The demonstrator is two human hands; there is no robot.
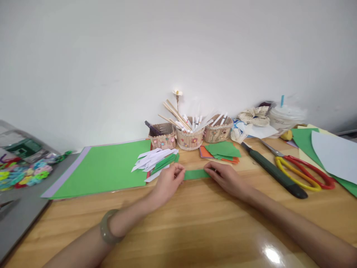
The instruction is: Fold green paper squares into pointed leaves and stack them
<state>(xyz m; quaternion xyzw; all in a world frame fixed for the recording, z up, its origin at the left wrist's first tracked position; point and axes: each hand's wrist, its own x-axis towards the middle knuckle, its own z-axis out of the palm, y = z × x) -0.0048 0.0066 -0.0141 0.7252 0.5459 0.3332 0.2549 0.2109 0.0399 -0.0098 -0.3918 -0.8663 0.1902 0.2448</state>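
Observation:
A short strip of green paper (197, 174) stretches between my hands, low over the wooden table (195, 223). My left hand (170, 180) pinches its left end between thumb and fingers; a bangle circles that wrist. At the other end, my right hand (224, 176) grips the strip in the same way. Just behind my left hand lie folded white paper strips (152, 159) and green paper strips (165, 163), partly resting on large green paper sheets (103, 167). Small green paper pieces (223, 149) sit in a pile beyond my right hand.
Three decorated baskets (189, 140) with sticks and pens stand by the wall. To the right lie a dark green-handled cutter (275, 173), scissors with yellow and red handles (304, 173) and white paper (336, 152). A lidded cup (287, 117) stands behind. Colourful pieces (30, 171) lie far left.

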